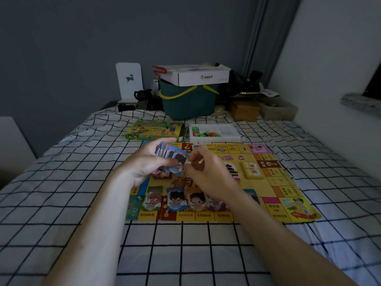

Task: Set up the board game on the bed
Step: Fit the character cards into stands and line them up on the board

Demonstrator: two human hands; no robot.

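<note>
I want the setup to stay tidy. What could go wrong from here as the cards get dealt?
The fanned card stack in the left hand could slip and scatter as the right hand pulls one. The yellow paper game board lies on soft checked bedding, so laid-out character cards may shift.

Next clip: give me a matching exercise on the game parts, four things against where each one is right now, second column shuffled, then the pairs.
Things:
1. stack of cards
2. game box
3. white tray of coloured pieces
4. yellow card deck

Places:
A. lying on the game board, to the right of both hands
B. on the bedsheet beyond the board's far left part
C. held in the left hand, with the right hand at its edge
D. on the bedsheet beyond the board, in front of the green basket

Pairs: 1-C, 2-B, 3-D, 4-A
</note>
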